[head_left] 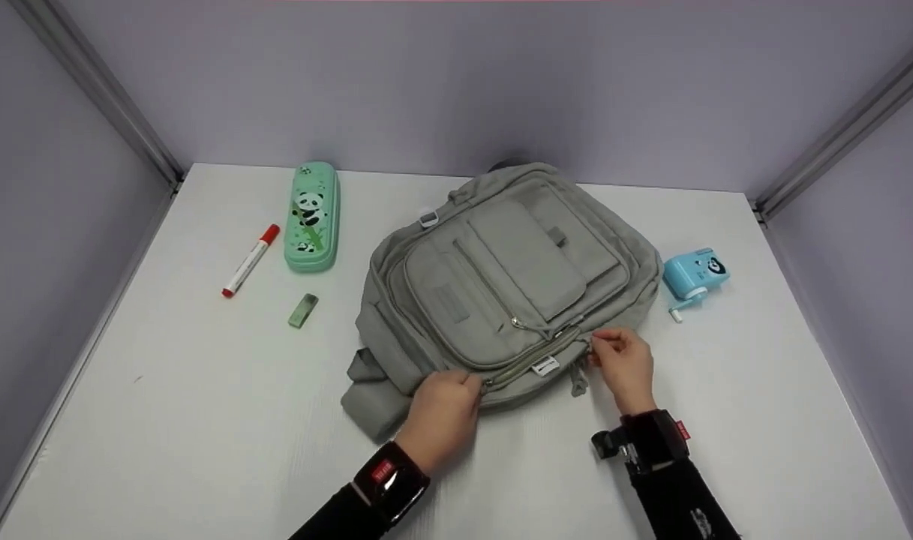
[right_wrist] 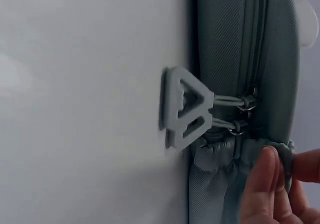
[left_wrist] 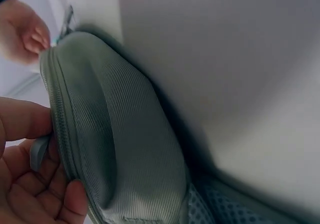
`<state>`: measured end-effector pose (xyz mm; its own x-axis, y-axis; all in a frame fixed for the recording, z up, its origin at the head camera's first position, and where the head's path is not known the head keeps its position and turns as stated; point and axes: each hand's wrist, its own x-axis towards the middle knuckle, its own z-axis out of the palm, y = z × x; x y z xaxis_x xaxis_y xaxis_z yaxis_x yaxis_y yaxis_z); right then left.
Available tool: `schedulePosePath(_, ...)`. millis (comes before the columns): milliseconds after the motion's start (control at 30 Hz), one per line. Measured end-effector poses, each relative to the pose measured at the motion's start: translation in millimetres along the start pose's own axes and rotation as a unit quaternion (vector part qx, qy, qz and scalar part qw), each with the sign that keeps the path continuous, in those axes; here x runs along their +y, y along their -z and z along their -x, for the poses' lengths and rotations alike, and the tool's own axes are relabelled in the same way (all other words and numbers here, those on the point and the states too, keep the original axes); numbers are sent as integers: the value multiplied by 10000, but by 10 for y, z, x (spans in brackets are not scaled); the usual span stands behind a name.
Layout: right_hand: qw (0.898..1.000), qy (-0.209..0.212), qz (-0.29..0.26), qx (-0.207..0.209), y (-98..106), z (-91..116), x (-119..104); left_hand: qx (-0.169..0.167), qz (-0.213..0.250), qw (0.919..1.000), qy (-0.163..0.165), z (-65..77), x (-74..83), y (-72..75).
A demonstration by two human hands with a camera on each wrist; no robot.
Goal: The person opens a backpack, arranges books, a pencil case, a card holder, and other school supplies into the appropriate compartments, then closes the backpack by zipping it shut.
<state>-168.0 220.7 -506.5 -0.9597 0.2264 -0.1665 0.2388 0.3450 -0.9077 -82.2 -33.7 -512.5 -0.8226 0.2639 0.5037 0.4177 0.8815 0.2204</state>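
A grey-green backpack (head_left: pixel 441 292) lies on its back, its front pockets facing up. At its near edge my left hand (head_left: pixel 442 412) grips the zipped rim, thumb and fingers around it. In the left wrist view a grey zip pull (left_wrist: pixel 39 154) sits among the fingers of that hand, beside the zip teeth (left_wrist: pixel 61 114). My right hand (head_left: pixel 625 367) pinches the fabric by the gathered side pocket (right_wrist: pixel 217 156), thumb against fingertips. Between the hands run a zip (head_left: pixel 527 364) and a white label (head_left: pixel 545 365). Two triangular zip pulls (right_wrist: pixel 187 108) hang beside the right hand.
Left of the backpack, on the white table (head_left: pixel 163 420), are a green panda pencil case (head_left: pixel 311 217), a red-capped marker (head_left: pixel 250 261) and a small green eraser-like block (head_left: pixel 303 310). A blue crank pencil sharpener (head_left: pixel 696 274) stands close to its right side. Grey panels (head_left: pixel 426 82) enclose the table.
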Motion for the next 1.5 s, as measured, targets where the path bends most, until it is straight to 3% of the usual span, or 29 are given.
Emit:
schedulePosePath(133,9998,-49,74,178,24,1,-22,4,-130,9999,-99,-31,70,-34)
schedulePosePath(300,9992,144,-30,379,-147,416,-1,65,55,10000,34,-38,79,-36)
schedulePosePath(433,9984,474,-200,-243,-391,797,6,121,101,9999,34,-61,94,-39)
schedulePosePath(533,9952,599,-163,-753,-546,943,7,173,72,9998,50,-71,103,-51)
schedulePosePath(733,9958,454,74,-793,-675,956,43,261,-58,9995,146,-62,54,-51)
schedulePosePath(1000,9952,354,-129,-906,-695,920,63,310,-417,9985,147,-126,-177,53)
schedulePosePath(1133,9956,325,-47,-876,-695,913,85,118,-361,9991,195,-155,-269,113)
schedulePosePath(1367,9962,162,-202,-835,-694,927,107,-355,-162,9976,568,-187,-320,205)
schedulePosePath(1500,9958,537,312,-676,-676,945,56,-380,-243,9975,551,-176,-289,227)
